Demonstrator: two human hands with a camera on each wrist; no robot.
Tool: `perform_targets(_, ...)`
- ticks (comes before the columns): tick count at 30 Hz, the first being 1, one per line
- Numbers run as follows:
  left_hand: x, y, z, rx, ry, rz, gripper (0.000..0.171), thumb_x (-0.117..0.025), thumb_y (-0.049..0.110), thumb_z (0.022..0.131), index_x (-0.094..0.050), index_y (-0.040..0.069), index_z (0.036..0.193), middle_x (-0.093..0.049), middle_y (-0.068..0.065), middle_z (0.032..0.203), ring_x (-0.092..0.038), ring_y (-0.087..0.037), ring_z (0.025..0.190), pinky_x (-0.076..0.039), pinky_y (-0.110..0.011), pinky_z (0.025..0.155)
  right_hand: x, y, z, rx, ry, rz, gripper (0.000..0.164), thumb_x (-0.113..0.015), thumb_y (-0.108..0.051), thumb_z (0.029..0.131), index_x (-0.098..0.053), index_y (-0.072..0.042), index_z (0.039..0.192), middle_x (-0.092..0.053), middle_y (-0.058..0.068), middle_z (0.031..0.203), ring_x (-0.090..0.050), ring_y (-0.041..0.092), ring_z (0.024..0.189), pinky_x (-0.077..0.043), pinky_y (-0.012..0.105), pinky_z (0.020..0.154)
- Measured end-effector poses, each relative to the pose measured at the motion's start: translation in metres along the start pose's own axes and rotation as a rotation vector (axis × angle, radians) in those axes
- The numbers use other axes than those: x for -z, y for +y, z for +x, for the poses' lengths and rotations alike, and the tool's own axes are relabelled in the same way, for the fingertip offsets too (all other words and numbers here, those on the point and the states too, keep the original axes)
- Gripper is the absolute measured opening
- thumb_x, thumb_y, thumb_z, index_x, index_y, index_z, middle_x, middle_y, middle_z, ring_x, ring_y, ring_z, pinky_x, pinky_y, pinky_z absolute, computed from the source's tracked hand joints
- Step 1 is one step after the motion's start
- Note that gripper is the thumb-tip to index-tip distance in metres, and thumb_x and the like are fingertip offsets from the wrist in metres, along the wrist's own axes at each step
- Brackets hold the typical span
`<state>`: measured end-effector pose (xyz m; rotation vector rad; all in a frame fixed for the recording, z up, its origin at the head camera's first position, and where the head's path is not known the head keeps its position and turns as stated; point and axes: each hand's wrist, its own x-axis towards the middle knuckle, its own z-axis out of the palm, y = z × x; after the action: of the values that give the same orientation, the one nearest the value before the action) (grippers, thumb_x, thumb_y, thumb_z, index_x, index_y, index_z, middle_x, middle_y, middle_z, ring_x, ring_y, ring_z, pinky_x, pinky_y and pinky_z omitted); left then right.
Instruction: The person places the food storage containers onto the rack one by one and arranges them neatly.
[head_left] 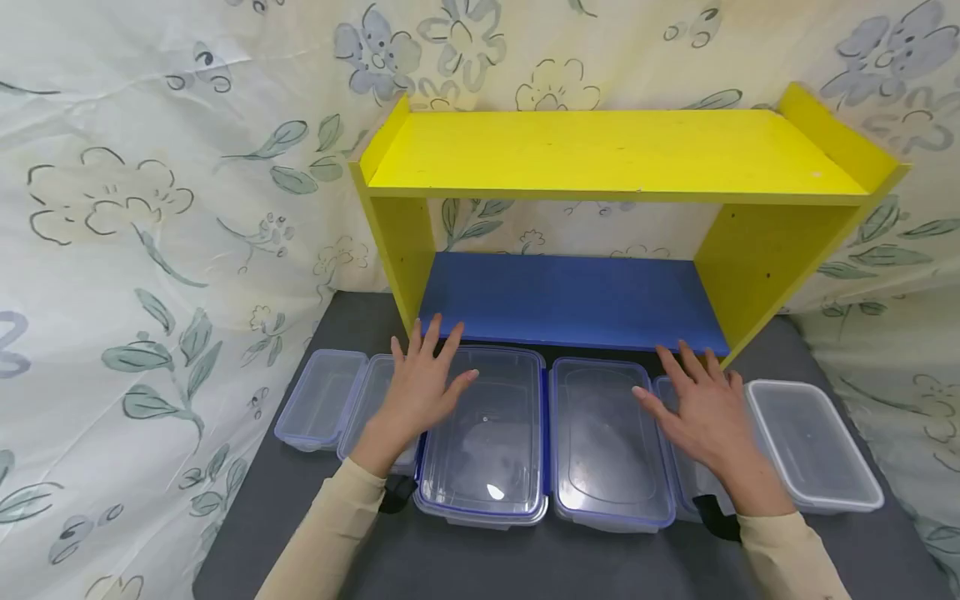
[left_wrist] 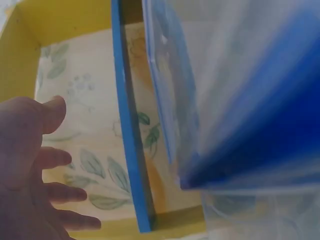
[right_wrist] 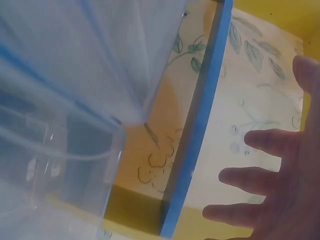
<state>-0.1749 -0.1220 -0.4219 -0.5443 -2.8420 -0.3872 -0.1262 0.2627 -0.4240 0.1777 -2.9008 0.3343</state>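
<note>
My left hand (head_left: 420,392) hovers with spread, straight fingers over a row of clear plastic food containers, between a narrow one (head_left: 367,408) and a large blue-rimmed one (head_left: 480,433). Likewise spread, my right hand (head_left: 708,417) is above a small container (head_left: 690,479), partly hiding it. To its left lies another large blue-rimmed container (head_left: 611,442). Both hands hold nothing, their fingertips near the front edge of a blue shelf board (head_left: 562,300). Whether any fingertip touches the board cannot be told. Each wrist view shows empty fingers, left (left_wrist: 67,192) and right (right_wrist: 250,180), before the shelf.
A yellow shelf unit (head_left: 615,154) stands at the back of a dark table (head_left: 465,567). At the row's ends are a small clear container (head_left: 321,400) and a white-lidded one (head_left: 817,442). Flower-printed cloth (head_left: 187,300) hangs behind and at the sides.
</note>
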Motion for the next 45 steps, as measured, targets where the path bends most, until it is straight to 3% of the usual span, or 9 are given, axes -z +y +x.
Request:
perform_targets(3,0.001,-0.007,-0.002,0.015,0.005,-0.018,0.067,-0.048,0.053,0.097,-0.030,0.020,0.153,-0.024,-0.019,0.159,-0.021,-0.048,0.145,-0.019,-0.075,0.106,0.000,0.005,-0.004,-0.022,-0.004,-0.021,0.077,-0.048,-0.061,0.093,-0.037,-0.010,0.149,-0.035,0.029,0.150,-0.028,0.060,0.133,-0.018,0.076,0.099)
perform_targets(10,0.005,-0.021,-0.004,0.073,0.058,-0.025,0.061,-0.059,0.044,0.094,-0.046,0.012,0.145,-0.046,-0.022,0.145,-0.041,-0.046,0.135,-0.035,-0.066,0.103,0.003,0.019,-0.015,-0.055,-0.024,-0.028,0.076,-0.047,-0.061,0.094,-0.039,-0.007,0.147,-0.035,0.031,0.150,-0.029,0.061,0.131,-0.020,0.077,0.097)
perform_targets(17,0.003,-0.033,0.000,0.151,0.113,-0.157,0.051,-0.062,0.036,0.094,-0.055,0.008,0.136,-0.055,-0.021,0.136,-0.055,-0.041,0.121,-0.047,-0.056,0.096,0.003,0.038,-0.028,-0.117,-0.034,-0.021,0.076,-0.045,-0.059,0.096,-0.037,-0.004,0.147,-0.032,0.034,0.149,-0.029,0.064,0.127,-0.022,0.076,0.092)
perform_targets(23,0.004,-0.045,0.011,0.322,0.181,-0.230,0.044,-0.062,0.033,0.093,-0.060,0.004,0.125,-0.066,-0.020,0.116,-0.064,-0.039,0.099,-0.050,-0.054,0.083,0.003,0.059,-0.040,-0.171,-0.035,-0.018,0.068,-0.037,-0.053,0.101,-0.032,-0.006,0.150,-0.027,0.034,0.151,-0.029,0.062,0.125,-0.022,0.075,0.084)
perform_targets(28,0.009,-0.056,0.019,0.441,0.134,-0.300,0.048,-0.060,0.035,0.093,-0.053,0.003,0.128,-0.064,-0.020,0.119,-0.061,-0.042,0.104,-0.046,-0.057,0.088,0.008,0.078,-0.049,-0.379,-0.050,-0.050,0.071,-0.035,-0.052,0.101,-0.026,-0.001,0.149,-0.027,0.037,0.147,-0.026,0.067,0.118,-0.022,0.081,0.081)
perform_targets(33,0.007,-0.061,0.026,0.442,0.118,-0.324,0.047,-0.058,0.035,0.093,-0.052,0.002,0.127,-0.064,-0.021,0.118,-0.060,-0.041,0.104,-0.043,-0.056,0.089,0.013,0.095,-0.055,-0.619,-0.183,-0.022,0.078,-0.033,-0.055,0.100,-0.016,0.002,0.151,-0.011,0.042,0.148,-0.016,0.074,0.119,-0.018,0.085,0.083)
perform_targets(36,0.003,-0.060,0.029,0.424,0.118,-0.305,0.042,-0.059,0.033,0.093,-0.053,0.001,0.119,-0.066,-0.020,0.108,-0.062,-0.039,0.095,-0.045,-0.054,0.081,0.012,0.102,-0.057,-0.696,-0.236,-0.021,0.080,-0.030,-0.058,0.100,-0.010,0.000,0.152,-0.005,0.041,0.149,-0.009,0.073,0.125,-0.016,0.084,0.088)
perform_targets(40,-0.002,-0.060,0.033,0.420,0.132,-0.297,0.037,-0.059,0.034,0.093,-0.053,0.002,0.110,-0.065,-0.017,0.096,-0.063,-0.037,0.083,-0.047,-0.051,0.072,0.011,0.110,-0.059,-0.772,-0.242,-0.024,0.078,-0.029,-0.056,0.100,-0.011,0.000,0.152,-0.006,0.041,0.149,-0.008,0.070,0.129,-0.016,0.084,0.090)
perform_targets(45,-0.012,-0.063,0.036,0.410,0.154,-0.334,0.036,-0.059,0.033,0.093,-0.055,0.001,0.109,-0.065,-0.018,0.093,-0.063,-0.036,0.081,-0.049,-0.050,0.071,0.008,0.124,-0.072,-0.856,-0.267,0.029,0.079,-0.026,-0.057,0.100,-0.011,0.001,0.151,-0.006,0.038,0.151,-0.010,0.068,0.130,-0.015,0.087,0.088)
